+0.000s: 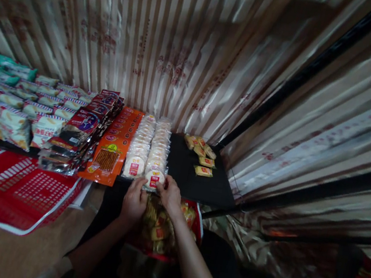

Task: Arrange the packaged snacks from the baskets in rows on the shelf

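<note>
Reaching forward over a bag of yellow snack packets (158, 232) that sits just below the shelf edge, both hands meet at the nearest round cake pack (153, 177). The left hand (133, 202) lies knuckles up with fingers curled against the pack's near left edge; whether it actually grips cannot be told. The right hand (170, 196) rests its bent fingers on the pack's right side, touching it, its grip likewise unclear. That pack lies at the front end of two rows of white round cakes (150, 145) on the black shelf (196, 179). Just left of the rows lie orange packets (114, 148), then a stack of dark red packets (82, 130), and farther left white and green bags (8, 103). A red basket (14, 190) lies below those, well apart from the hands. To the right, a few small yellow packets (202, 156) sit on bare shelf. Behind everything hangs a striped shiny curtain (174, 41).
</note>
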The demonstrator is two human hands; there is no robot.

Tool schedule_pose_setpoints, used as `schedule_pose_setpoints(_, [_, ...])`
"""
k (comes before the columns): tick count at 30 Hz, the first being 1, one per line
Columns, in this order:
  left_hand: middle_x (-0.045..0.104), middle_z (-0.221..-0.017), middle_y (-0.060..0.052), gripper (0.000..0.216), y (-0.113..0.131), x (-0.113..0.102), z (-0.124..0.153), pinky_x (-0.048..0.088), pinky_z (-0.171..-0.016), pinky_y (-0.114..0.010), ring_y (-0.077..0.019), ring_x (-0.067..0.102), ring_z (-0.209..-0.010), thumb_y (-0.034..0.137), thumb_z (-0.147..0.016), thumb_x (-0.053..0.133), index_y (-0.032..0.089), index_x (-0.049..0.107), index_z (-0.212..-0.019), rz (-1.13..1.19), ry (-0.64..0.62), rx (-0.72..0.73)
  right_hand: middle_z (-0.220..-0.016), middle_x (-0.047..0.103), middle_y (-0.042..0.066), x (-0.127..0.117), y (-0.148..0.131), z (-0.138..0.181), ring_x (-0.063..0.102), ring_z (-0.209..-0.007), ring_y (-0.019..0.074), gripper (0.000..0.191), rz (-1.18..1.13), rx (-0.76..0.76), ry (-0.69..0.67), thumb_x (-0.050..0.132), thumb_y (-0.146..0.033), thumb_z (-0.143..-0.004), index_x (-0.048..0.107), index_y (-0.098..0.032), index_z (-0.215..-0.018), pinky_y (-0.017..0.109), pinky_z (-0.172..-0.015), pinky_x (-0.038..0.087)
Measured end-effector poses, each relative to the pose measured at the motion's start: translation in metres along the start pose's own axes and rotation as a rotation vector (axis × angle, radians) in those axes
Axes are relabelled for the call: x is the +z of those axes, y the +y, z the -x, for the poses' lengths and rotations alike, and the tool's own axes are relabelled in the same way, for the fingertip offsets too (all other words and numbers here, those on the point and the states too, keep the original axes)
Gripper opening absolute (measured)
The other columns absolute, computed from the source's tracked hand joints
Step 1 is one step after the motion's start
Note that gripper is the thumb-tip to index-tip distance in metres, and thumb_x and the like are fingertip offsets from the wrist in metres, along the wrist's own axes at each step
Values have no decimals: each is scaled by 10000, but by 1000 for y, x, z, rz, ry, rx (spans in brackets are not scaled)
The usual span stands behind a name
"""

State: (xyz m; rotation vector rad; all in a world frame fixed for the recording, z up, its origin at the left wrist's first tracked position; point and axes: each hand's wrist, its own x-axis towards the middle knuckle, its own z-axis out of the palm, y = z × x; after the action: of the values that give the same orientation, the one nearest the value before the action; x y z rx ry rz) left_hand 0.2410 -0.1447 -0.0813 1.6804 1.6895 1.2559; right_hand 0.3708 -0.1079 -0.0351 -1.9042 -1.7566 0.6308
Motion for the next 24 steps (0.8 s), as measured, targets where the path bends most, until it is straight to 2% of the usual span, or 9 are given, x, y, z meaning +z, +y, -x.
schedule_pose_setpoints(5, [588, -1215, -115, 373, -4, 3, 0, 398, -1042, -392, -210, 518, -1175, 140, -790, 382, 144, 587, -1102, -43, -40, 8, -914, 632, 82, 12, 6, -5, 592, -833, 195, 326, -6, -12, 90, 578, -271, -758, 577, -139, -1056, 278, -753, 454])
schedule_pose_setpoints(11, [554, -1276, -111, 381, -2, 4, -3, 378, -1061, -392, -210, 496, -1207, 129, -777, 390, 150, 599, -1096, -58, -65, 11, -996, 633, 106, 19, 9, -9, 598, -896, 213, 398, -55, -20, 112, 593, -251, -734, 543, -130, -1110, 307, -809, 469])
schedule_pose_setpoints(16, [528, -1299, -135, 403, 3, 4, -5, 354, -1081, -391, -228, 465, -1239, 122, -773, 389, 115, 596, -1118, -75, -89, 9, -1093, 596, 141, 25, 10, -9, 556, -1025, 243, 463, -16, -58, 145, 563, -265, -768, 505, -105, -1199, 346, -906, 442])
schedule_pose_setpoints(20, [498, -1343, -99, 432, 6, 3, 0, 345, -1087, -392, -220, 427, -1270, 118, -775, 388, 148, 578, -1162, -95, -69, 22, -1115, 574, 149, 29, 12, -5, 537, -1052, 253, 525, -1, -86, 146, 541, -268, -789, 459, -101, -1279, 355, -932, 429])
schedule_pose_setpoints(24, [493, -1357, -83, 469, 6, 3, 5, 357, -1077, -400, -218, 444, -1250, 94, -752, 390, 171, 576, -1175, -117, -102, 42, -1098, 574, 141, 32, 14, -2, 536, -1036, 265, 534, 16, -93, 159, 525, -301, -806, 449, -126, -1304, 376, -933, 422])
